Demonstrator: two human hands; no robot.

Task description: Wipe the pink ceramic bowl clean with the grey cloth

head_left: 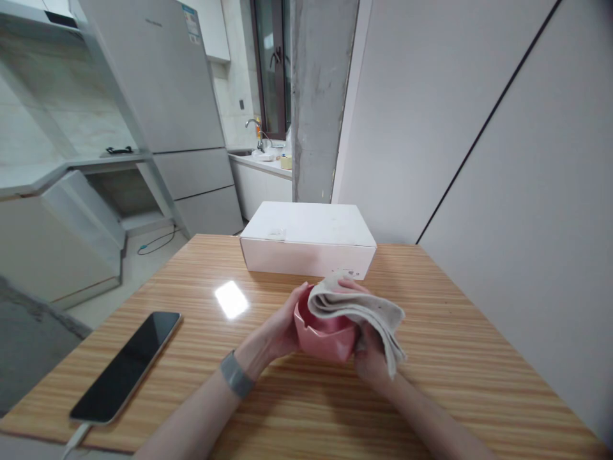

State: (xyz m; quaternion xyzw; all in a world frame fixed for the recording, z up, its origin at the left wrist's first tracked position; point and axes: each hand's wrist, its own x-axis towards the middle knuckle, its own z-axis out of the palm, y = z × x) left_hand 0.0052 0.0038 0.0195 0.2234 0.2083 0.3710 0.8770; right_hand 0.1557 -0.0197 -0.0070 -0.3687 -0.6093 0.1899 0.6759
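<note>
A glossy pink bowl (323,342) with a notched, angular rim is held tilted above the table, its opening partly covered. My left hand (287,322) grips its left side, fingers curled around the wall. A folded grey-beige cloth (357,303) drapes over the bowl's right rim and hangs down to the right. Wrapped in that cloth, my right hand (371,348) presses it against the bowl's right side; most of its fingers are hidden beneath the fabric.
Behind the bowl, a white box (306,252) lies on the wood-grain table (460,364). At the left edge rests a black-screened phone (127,367) with a white cable (76,439) plugged in. A white wall panel (479,160) borders the table's right side.
</note>
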